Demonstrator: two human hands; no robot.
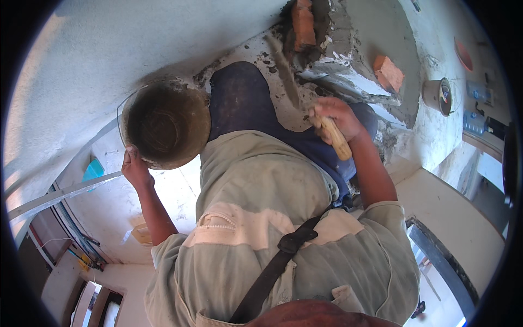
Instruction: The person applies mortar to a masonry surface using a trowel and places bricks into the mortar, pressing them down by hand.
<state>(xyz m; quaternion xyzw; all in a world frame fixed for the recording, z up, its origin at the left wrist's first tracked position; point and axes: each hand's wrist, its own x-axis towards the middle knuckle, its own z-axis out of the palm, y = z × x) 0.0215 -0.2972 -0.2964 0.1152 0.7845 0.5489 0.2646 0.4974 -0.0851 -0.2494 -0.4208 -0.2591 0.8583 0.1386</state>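
My left hand (pixel 136 163) grips a dark, dirty bucket (pixel 160 122) at its lower left rim, beside my knee; the inside looks nearly empty, with smeared residue. My right hand (pixel 335 120) is closed round the wooden handle (pixel 338 141) of a trowel, whose mortar-coated blade (pixel 286 76) reaches up and to the left over the mortar-spattered floor. Just beyond the blade, a red brick (pixel 303 24) sits in wet mortar by a rough plastered step (pixel 348 60). A second piece of brick (pixel 388 72) lies on the step, above my right hand.
A white wall (pixel 81 60) runs along the left, with a metal bar (pixel 65 193) crossing below it. A small bucket (pixel 436 97) and blue plastic bottles (pixel 473 124) are at the right. My bent legs (pixel 239 101) fill the space between bucket and step.
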